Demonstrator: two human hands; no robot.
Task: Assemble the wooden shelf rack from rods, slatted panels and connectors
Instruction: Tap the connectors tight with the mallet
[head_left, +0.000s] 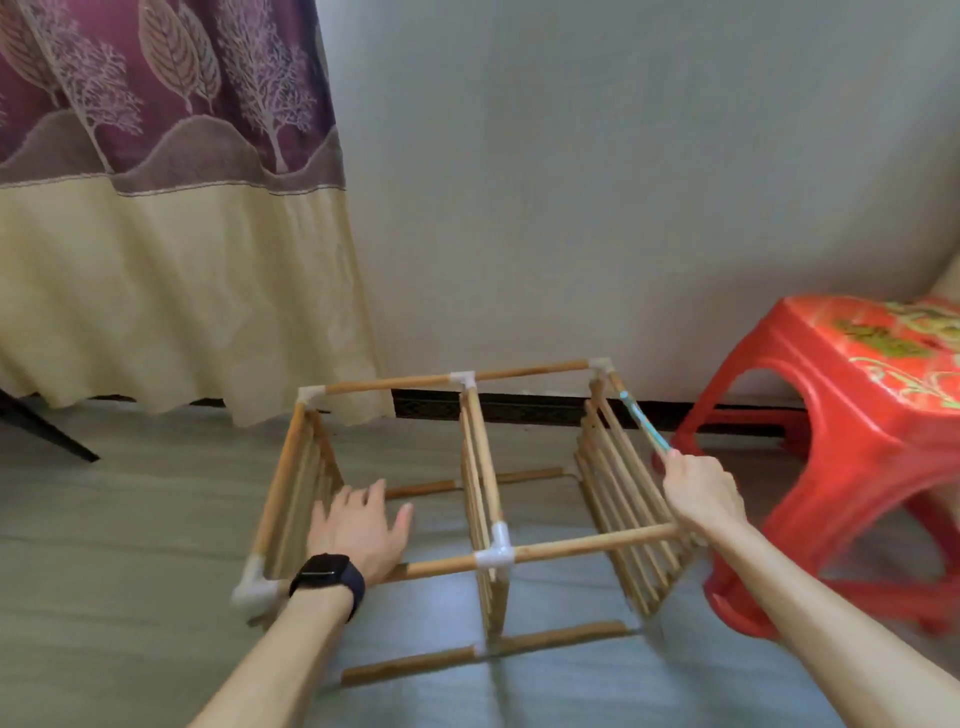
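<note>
Standing shelf rack (483, 467): on the grey floor (130, 519) near the wall (571, 182); three slatted panels on edge, joined along the top by rods and white connectors.
Left hand (358, 525): fingers straight and spread, holding nothing, over the left bay just past the near top rod (587, 543); whether it touches the rod, cannot tell. Black watch (324, 571) on the wrist.
Right hand (701, 493): fingers curled round a thin blue stick (644, 421), which points along the right panel (623, 493) toward the far corner connector (600, 365).
Right panel: tilted, not plumb.
Red plastic stool (857, 395): just beside the right panel, crowding that side.
Curtain (171, 260): hangs behind the far left corner, hem near the floor.
Dark leg (47, 431): far left, well apart.
</note>
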